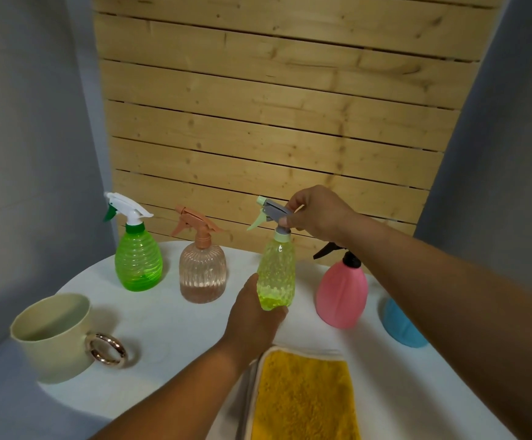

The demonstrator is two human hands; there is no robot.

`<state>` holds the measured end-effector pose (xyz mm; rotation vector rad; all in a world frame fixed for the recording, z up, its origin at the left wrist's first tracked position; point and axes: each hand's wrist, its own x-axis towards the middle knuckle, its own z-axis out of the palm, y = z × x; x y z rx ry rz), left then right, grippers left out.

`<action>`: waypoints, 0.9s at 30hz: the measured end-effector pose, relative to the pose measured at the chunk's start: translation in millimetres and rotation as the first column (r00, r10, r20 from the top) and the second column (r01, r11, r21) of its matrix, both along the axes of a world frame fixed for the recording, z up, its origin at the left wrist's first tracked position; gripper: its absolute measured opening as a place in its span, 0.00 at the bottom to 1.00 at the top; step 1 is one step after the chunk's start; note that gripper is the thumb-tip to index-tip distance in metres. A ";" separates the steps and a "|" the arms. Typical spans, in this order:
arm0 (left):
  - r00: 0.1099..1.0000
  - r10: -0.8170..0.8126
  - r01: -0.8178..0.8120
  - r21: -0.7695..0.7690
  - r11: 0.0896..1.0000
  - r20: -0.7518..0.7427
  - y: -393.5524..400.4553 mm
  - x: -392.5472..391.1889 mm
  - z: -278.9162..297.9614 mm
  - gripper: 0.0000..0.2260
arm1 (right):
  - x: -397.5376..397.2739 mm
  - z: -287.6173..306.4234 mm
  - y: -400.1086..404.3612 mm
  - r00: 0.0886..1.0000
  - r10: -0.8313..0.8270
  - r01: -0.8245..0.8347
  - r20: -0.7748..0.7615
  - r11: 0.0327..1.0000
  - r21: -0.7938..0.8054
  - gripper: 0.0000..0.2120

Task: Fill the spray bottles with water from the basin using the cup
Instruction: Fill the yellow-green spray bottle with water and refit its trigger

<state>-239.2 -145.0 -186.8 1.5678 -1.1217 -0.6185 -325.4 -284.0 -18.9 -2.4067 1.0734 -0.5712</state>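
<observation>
A yellow-green dimpled spray bottle [276, 268] stands upright at the middle of the white round table [169, 319]. My left hand [253, 315] grips its base. My right hand [317, 214] pinches its grey and pale green trigger head [269, 212] from the right. Left of it stand a bright green bottle [138, 260] with a white head and a clear peach bottle [203, 271] with some water. To the right are a pink bottle [342, 292] with a black head and a blue bottle [401, 325], partly hidden by my right forearm. A cream cup [52, 335] with a metal ring handle sits front left. No basin is in view.
A yellow cloth [306, 398] with a cream border lies at the table's front edge between my forearms. A wooden slat panel [274, 106] rises right behind the bottles. Grey walls close in at left and right.
</observation>
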 end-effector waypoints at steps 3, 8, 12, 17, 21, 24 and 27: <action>0.993 0.113 -0.113 0.019 0.993 -0.026 -7.3 1.0 -1.4 0.23 | 2.4 -4.8 -0.4 0.999 -0.003 0.003 0.038 1.000 -0.001 0.10; 0.974 0.227 -0.227 0.012 0.974 -0.013 -12.7 0.5 -5.8 0.23 | 9.1 -8.3 4.2 0.999 -0.006 0.007 0.038 0.999 -0.038 0.08; 0.969 0.244 -0.244 0.011 0.970 -0.042 -14.2 4.3 -5.5 0.21 | 6.0 -9.7 3.7 0.998 -0.004 0.005 0.058 1.000 -0.023 0.08; 0.966 0.252 -0.251 0.019 0.968 -0.062 -17.8 9.5 -7.7 0.20 | 6.1 -10.5 5.9 0.998 0.003 -0.001 0.064 0.999 -0.035 0.06; 0.963 0.260 -0.259 0.032 0.965 -0.071 -15.3 11.4 -5.4 0.20 | 7.6 -8.8 7.0 0.998 0.020 -0.019 0.062 1.000 -0.016 0.07; 0.964 0.261 -0.259 0.051 0.964 -0.045 -13.4 12.5 -1.7 0.21 | 7.1 -7.2 8.0 0.998 0.020 -0.020 0.063 1.000 0.002 0.08; 0.968 0.251 -0.249 0.071 0.966 -0.024 -11.6 12.7 1.7 0.23 | -0.5 -0.1 8.8 0.999 0.037 -0.037 0.019 0.999 0.028 0.14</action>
